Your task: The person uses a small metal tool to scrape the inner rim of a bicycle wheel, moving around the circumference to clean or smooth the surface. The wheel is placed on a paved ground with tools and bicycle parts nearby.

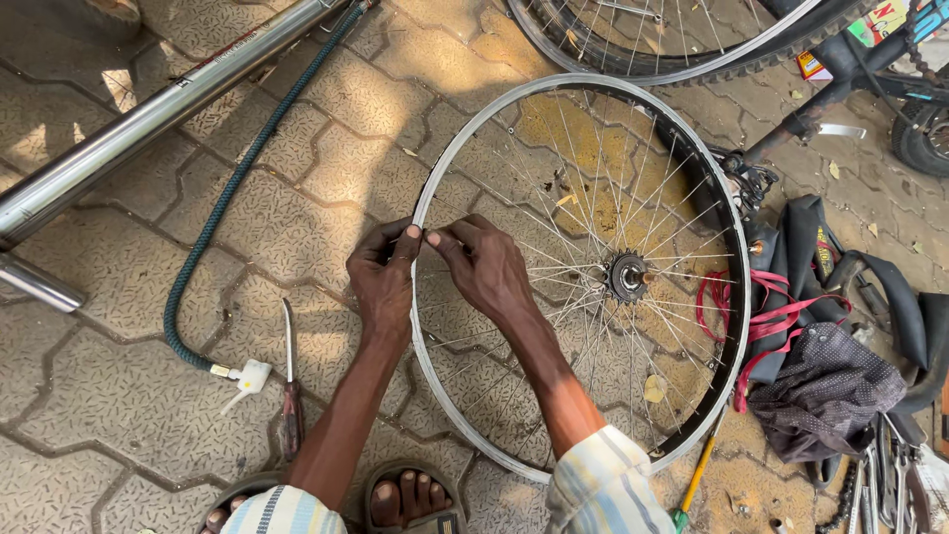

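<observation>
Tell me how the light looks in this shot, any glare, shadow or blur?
Head view: hard sunlight from above, sharp overall. The steel pump tube glares white; the wheel rim and spokes cast fine shadows on the paving. Shade darkens the top left corner. Both hands, left hand and right hand, are crisp, without motion blur.

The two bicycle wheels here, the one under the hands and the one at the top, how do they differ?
The bare wheel has no tyre, only a shiny rim; the upper wheel wears a dark knobbly tyre. The bare wheel shows whole, hub included; the upper wheel is cut off by the picture's edge. The left hand and right hand pinch the bare wheel's rim; nobody touches the upper wheel. Both have thin metal spokes.
</observation>
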